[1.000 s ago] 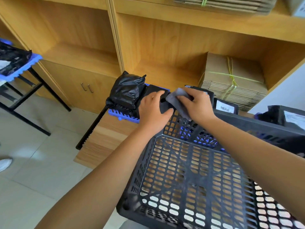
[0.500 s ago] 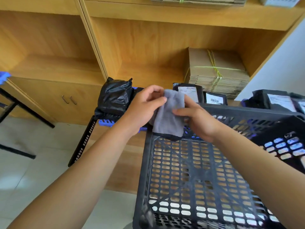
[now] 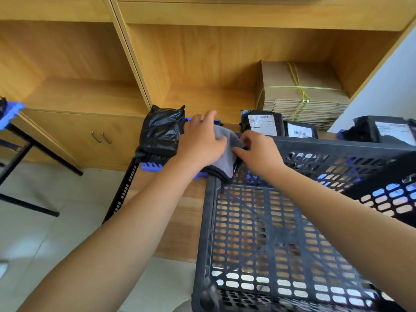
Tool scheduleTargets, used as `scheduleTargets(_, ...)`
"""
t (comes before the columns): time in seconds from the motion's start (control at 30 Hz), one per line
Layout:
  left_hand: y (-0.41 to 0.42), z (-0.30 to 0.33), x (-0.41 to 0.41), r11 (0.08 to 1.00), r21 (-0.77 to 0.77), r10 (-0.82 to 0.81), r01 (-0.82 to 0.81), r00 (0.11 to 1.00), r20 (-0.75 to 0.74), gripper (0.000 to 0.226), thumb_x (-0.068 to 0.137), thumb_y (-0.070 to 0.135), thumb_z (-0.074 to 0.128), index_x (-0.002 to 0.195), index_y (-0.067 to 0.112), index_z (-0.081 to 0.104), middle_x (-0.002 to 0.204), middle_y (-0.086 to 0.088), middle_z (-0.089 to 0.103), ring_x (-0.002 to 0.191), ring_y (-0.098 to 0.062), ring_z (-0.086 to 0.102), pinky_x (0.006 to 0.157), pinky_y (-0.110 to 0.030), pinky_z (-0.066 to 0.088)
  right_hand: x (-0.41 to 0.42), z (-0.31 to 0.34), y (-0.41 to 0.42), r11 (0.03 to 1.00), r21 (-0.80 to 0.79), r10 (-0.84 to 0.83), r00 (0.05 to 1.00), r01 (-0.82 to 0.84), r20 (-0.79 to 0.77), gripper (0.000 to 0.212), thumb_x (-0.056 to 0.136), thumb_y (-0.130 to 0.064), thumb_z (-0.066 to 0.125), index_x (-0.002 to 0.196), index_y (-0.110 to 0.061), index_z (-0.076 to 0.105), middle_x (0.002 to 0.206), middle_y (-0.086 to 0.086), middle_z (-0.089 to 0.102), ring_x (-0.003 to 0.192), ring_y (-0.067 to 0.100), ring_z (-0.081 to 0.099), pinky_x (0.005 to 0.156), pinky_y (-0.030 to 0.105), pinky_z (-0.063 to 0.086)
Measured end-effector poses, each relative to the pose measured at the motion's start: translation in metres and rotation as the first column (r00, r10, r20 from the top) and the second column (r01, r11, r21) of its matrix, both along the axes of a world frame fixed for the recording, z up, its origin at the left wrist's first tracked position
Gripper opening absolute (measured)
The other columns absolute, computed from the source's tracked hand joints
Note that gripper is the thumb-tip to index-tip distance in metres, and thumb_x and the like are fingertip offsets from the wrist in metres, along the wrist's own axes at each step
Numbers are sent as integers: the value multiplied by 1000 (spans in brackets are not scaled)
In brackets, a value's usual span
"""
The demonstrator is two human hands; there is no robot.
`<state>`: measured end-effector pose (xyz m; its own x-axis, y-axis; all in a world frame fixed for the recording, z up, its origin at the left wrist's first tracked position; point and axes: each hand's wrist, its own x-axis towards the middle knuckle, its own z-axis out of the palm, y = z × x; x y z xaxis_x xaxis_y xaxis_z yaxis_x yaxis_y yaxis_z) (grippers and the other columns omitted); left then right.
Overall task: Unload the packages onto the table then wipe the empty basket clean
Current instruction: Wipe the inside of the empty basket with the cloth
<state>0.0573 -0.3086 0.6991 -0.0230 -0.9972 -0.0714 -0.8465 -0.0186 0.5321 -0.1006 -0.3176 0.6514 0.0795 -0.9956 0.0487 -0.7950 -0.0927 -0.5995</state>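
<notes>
tied cardboard stack (image 3: 301,86) on wooden shelf (image 3: 85,95) | cabinet handles (image 3: 101,137) below | tiled floor (image 3: 45,233)

Wooden table (image 3: 180,221) — basket (image 3: 258,233), packages (image 3: 262,122)
</notes>
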Motion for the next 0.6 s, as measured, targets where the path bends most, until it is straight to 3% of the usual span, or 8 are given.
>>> scheduleTargets(0.1, 7, -10, -25, 994, 102, -62, 43, 979, 192, 66, 97, 29, 51, 154, 18, 19, 158, -8, 21, 140, -31, 29, 97, -45, 41, 2, 1, 1, 977, -181, 60, 960, -113, -274, 20, 89, -29, 63, 83, -15, 51, 75, 0, 53, 72, 28, 57, 56, 30, 32)
scheduleTargets(0.17, 9, -17, -35, 982, 188, -28, -19, 970, 240, 74, 99, 33, 50, 156, 15, 8, 163, -13, 5, 144, -34, 25, 100, -46, 40, -4, 6, -2, 934, -315, 59, 944, -168, -326, 20, 84, -30, 71, 86, -14, 58, 81, 6, 59, 75, 31, 59, 54, 28, 27)
scheduleTargets(0.23, 5, -18, -39, 969, 239, 0, -70, 959, 282, 82, 99, 37, 51, 157, 13, 0, 164, -16, 0, 146, -36, 24, 107, -47, 36, -13, 14, -11, 905, -352, 109, 929, -240, -353, 27, 79, -30, 77, 94, -11, 63, 92, 10, 61, 88, 33, 58, 60, 30, 31)
scheduleTargets(0.33, -5, -12, -43, 956, 279, -15, -92, 933, 359, 84, 96, 29, 57, 157, 11, 2, 160, -16, 15, 139, -37, 36, 100, -46, 38, -33, 29, -38, 945, -6, 298, 865, -328, -405, 65, 72, -43, 82, 125, -18, 52, 122, 9, 48, 117, 32, 41, 94, 40, 33)
scheduleTargets(0.4, -10, -8, -48, 949, 298, -20, -109, 918, 397, 78, 95, 23, 58, 155, 9, 9, 154, -16, 26, 130, -37, 45, 86, -43, 39, -46, 35, -58, 918, 231, 395, 781, -322, -484, 82, 68, -55, 82, 136, -26, 46, 132, 6, 46, 127, 32, 35, 103, 45, 29)
scheduleTargets(0.5, -18, -8, -54, 941, 295, 28, -165, 908, 418, 71, 93, 26, 61, 149, 6, 22, 144, -17, 38, 122, -37, 51, 77, -40, 38, -54, 25, -74, 880, 334, 468, 734, -337, -492, 72, 74, -59, 75, 135, -27, 53, 132, 4, 56, 127, 31, 44, 105, 47, 30)
scheduleTargets(0.6, -24, -15, -57, 957, 195, 80, -213, 845, 528, 66, 91, 31, 67, 142, 7, 33, 132, -13, 53, 114, -32, 59, 72, -37, 38, -52, 10, -76, 861, 382, 479, 784, -335, -393, 57, 79, -50, 75, 124, -18, 61, 107, 5, 66, 100, 28, 62, 91, 40, 50)
